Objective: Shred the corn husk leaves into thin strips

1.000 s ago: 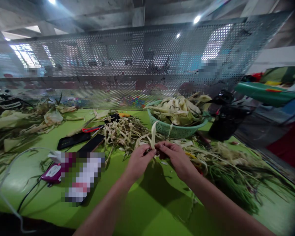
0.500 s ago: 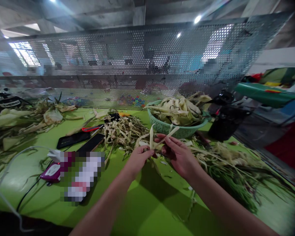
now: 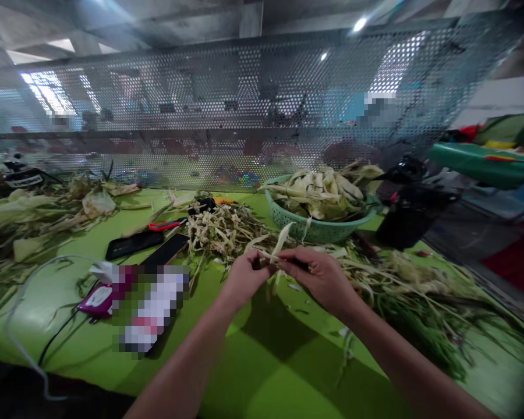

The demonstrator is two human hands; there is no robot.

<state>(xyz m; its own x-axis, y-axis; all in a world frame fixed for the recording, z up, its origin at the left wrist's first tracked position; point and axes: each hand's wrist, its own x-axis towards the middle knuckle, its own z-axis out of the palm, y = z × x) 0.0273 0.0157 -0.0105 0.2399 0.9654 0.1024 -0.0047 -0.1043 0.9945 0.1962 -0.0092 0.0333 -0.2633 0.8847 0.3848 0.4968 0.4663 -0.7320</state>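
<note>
Where half a second ago your right hand (image 3: 321, 276) stood slightly apart, its fingertips now meet those of your left hand (image 3: 247, 276), so both seem to be working one spot. Each hand pinches the pale strip (image 3: 283, 235), whose free end points up. The strip is above the middle of the green worktop (image 3: 253, 372), nearer you than the basket (image 3: 314, 228) by the far edge.

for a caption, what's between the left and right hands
Pale plant fibre is pinched between the left hand and the right hand, seen in the head view.
</note>
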